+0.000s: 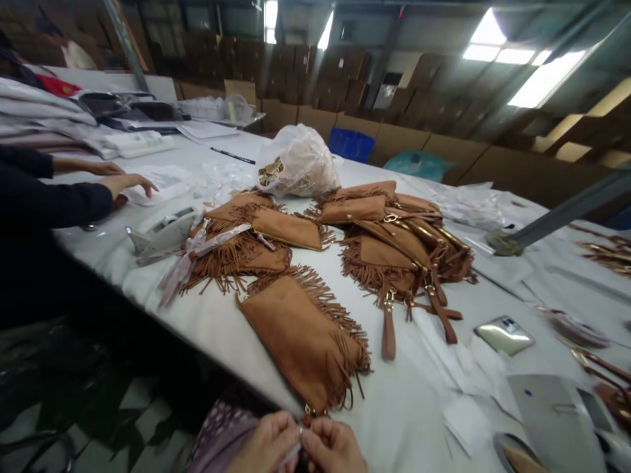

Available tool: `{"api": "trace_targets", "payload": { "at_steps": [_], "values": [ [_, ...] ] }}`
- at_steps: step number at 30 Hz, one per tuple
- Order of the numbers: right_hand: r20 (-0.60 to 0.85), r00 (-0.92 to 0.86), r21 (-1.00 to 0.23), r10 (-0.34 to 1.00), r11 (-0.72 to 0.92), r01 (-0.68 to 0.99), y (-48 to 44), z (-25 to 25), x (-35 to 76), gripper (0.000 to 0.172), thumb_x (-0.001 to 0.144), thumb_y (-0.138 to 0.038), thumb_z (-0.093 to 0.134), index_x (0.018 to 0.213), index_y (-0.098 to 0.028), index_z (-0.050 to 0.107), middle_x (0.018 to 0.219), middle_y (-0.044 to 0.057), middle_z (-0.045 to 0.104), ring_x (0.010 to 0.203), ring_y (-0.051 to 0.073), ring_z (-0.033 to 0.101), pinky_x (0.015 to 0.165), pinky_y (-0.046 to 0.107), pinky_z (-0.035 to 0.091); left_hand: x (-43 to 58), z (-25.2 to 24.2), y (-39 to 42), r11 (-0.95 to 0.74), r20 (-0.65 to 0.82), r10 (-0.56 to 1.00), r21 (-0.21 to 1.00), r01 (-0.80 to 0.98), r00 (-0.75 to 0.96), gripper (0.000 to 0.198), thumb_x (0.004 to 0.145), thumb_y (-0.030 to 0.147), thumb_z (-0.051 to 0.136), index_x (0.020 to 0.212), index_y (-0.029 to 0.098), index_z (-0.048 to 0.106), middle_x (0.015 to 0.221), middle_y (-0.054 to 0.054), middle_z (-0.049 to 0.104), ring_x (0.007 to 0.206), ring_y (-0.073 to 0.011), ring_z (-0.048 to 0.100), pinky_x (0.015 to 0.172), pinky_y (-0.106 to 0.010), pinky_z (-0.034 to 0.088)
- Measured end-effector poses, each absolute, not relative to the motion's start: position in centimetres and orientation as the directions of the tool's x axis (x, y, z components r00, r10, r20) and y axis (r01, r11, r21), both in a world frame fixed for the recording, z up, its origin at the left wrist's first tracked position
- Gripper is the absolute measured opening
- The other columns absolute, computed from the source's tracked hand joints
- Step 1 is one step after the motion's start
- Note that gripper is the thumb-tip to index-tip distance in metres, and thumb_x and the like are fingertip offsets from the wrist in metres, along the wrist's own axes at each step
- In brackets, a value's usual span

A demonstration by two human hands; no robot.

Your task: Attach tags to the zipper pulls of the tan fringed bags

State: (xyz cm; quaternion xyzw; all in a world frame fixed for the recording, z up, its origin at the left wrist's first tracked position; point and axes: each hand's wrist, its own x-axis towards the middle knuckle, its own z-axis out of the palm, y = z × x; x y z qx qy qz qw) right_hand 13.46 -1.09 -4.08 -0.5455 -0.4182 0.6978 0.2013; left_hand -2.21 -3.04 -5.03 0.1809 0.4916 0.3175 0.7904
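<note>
A brown fringed pouch (296, 335) lies at the table's near edge, its metal ring end toward me. Just below that end, my left hand (269, 443) and my right hand (332, 447) meet with fingertips pinched together. Between them is something small and pale, too hidden to name. Beyond, more fringed pouches (286, 226) lie at the left with strips of clear wrapping on them. To the right rests a heap of similar pouches (389, 253) with gold zips and wrist straps (389, 328) hanging off.
A white plastic bag (303, 161) with gold-coloured pieces stands behind the pouches. At the right lie a phone (505, 334), white paper (466, 424) and a slanted metal pole (566, 210). A co-worker's hands (131, 184) work at the left, near a white tape dispenser (167, 230).
</note>
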Motion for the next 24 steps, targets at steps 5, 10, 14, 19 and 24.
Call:
{"api": "trace_targets", "payload": {
  "at_steps": [5,10,14,19,24],
  "values": [
    [-0.517,0.001,-0.853,0.856,-0.515,0.081,-2.0,-2.4,14.6,0.037,0.069,-0.051,0.069,0.074,-0.014,0.068,0.053,0.000,0.062,0.041,0.009,0.046,0.041,0.020,0.032,-1.7,-5.0,-3.5,0.487,-0.466,0.863,0.870,-0.075,0.196,0.039,0.086,0.055,0.046,0.070,0.020,0.044,0.044,0.009,0.044,0.033,-0.0059,0.035,0.037,-0.018,0.027],
    [-0.581,0.048,-0.812,0.812,-0.576,-0.088,-3.3,-1.6,14.6,0.046,0.063,-0.048,0.073,0.093,-0.014,0.065,0.067,0.005,0.070,0.036,0.009,0.048,0.034,0.019,0.029,-2.2,-3.9,-3.7,0.296,-0.332,0.938,0.917,0.266,0.103,0.031,0.091,0.040,0.040,0.068,0.020,0.046,0.051,0.005,0.047,0.047,-0.0106,0.046,0.049,-0.021,0.031],
    [-0.596,-0.047,-0.787,0.802,-0.595,-0.165,-3.5,-3.2,12.6,0.056,0.061,-0.048,0.075,0.102,-0.013,0.060,0.060,0.003,0.067,0.034,0.009,0.048,0.032,0.017,0.027,-2.3,-3.9,-3.8,0.139,-0.207,0.970,0.899,0.415,0.124,0.023,0.091,0.029,0.040,0.071,0.021,0.049,0.061,0.001,0.058,0.057,-0.0138,0.056,0.055,-0.023,0.031],
    [-0.550,-0.004,-0.803,0.835,-0.530,-0.271,-3.5,-4.7,10.7,0.054,0.057,-0.048,0.079,0.092,-0.013,0.061,0.052,0.000,0.062,0.039,0.009,0.052,0.034,0.015,0.030,-2.2,-4.1,-4.0,0.080,-0.158,0.977,0.894,0.442,0.142,0.021,0.091,0.026,0.039,0.074,0.022,0.050,0.066,-0.003,0.064,0.063,-0.0166,0.061,0.058,-0.024,0.033],
    [-0.534,0.036,-0.776,0.845,-0.472,-0.419,-3.8,-4.5,10.1,0.058,0.054,-0.045,0.083,0.096,-0.016,0.054,0.060,0.000,0.065,0.044,0.009,0.054,0.036,0.014,0.030,-1.6,-4.4,-4.1,0.224,-0.248,0.968,0.921,0.320,0.034,0.031,0.090,0.040,0.040,0.068,0.021,0.049,0.054,0.000,0.060,0.051,-0.0137,0.057,0.050,-0.022,0.034]
  ]
}}
